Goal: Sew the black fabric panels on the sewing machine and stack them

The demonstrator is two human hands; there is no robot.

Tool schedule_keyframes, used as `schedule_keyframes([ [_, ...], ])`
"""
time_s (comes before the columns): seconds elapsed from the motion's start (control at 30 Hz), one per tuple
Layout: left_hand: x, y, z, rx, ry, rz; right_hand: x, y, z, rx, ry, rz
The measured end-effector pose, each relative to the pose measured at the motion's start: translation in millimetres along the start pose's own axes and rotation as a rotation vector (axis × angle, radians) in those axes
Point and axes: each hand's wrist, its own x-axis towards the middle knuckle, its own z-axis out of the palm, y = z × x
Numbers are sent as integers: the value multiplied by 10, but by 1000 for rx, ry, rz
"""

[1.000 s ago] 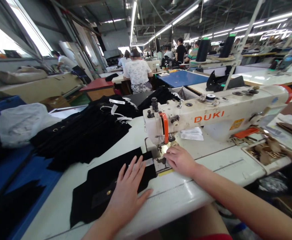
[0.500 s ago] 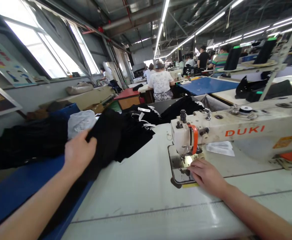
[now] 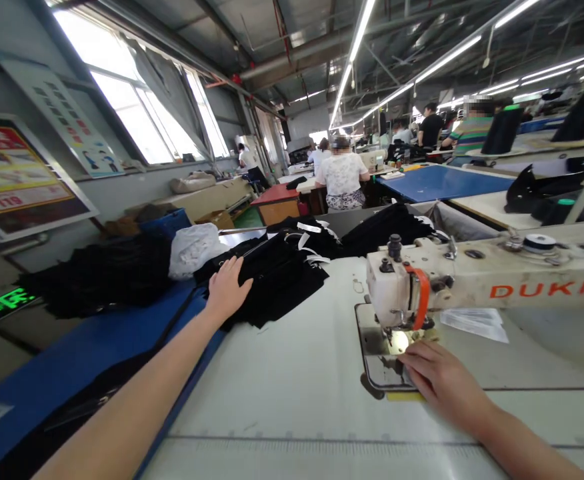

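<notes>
My left hand (image 3: pixel 228 291) rests on a pile of black fabric pieces (image 3: pixel 282 280), thumb apart from the fingers and nothing gripped. White strips (image 3: pixel 309 228) stick out of that pile. My right hand (image 3: pixel 439 373) is at the metal needle plate (image 3: pixel 379 373) of a white sewing machine (image 3: pixel 392 283), below its lit needle area. Its fingers are pressed together, and whatever is between their tips cannot be made out. Another black piece (image 3: pixel 72 413) lies on the blue surface under my left forearm.
A white plastic bag (image 3: pixel 195 250) and a black fabric heap (image 3: pixel 107 273) lie at the left on a blue surface (image 3: pixel 137 333). White paper slips (image 3: pixel 475 323) lie behind the needle. A ruler scale (image 3: pixel 292 445) runs along the table front. Several people work farther back.
My left hand has let go of the black cloth it held and moved forward onto the pile. The view has swung left. My right hand stays by the needle plate.
</notes>
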Motion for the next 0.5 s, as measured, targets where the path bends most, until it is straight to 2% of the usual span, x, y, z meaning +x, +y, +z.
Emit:
schedule_keyframes([
  [0.07,-237,-275,-208,-5,-36,7,-18,16,-4,-3,10,-29],
  [0.13,-503,-644,-449,-21,-119,-35,-27,38,-6,-6,28,-61],
  [0.23,-967,-1256,-718,-68,-324,-207,-29,69,2,-15,36,-100],
  [0.3,-1280,-1588,-785,-114,-464,-271,-27,80,8,-25,32,-114],
  [0.33,-1420,-1707,-786,-132,-500,-264,-26,82,9,-30,31,-115],
  [0.4,-1636,-1839,-746,-143,-487,-198,-24,81,6,-33,34,-116],
  [0.5,-1786,-1831,-652,-99,-401,-87,-26,78,-1,-38,52,-125],
])
